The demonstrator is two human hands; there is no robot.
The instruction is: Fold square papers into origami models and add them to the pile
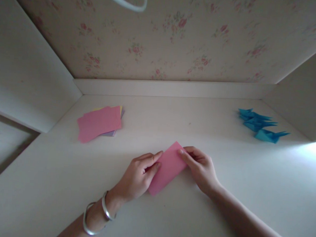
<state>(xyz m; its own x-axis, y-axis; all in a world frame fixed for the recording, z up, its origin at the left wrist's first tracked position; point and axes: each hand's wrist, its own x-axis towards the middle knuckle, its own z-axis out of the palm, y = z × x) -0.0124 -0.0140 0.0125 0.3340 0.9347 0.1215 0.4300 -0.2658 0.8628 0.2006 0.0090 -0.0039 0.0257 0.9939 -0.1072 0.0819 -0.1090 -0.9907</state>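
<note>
Centrally, pink paper point(169, 169), held between both hands point(136, 177) point(202, 171)

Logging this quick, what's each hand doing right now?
Left hand: closed, pinching pink paper by its left edge.
Right hand: closed, pinching the same paper near its upper-right edge.

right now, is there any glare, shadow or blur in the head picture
In the head view, bright glare washes out the far right of the flat white tabletop; in the head view, the pink rectangular paper sheet is evenly lit, without glare; in the head view, the beige floral wallpaper looks smeared toward the upper right corner.
</note>
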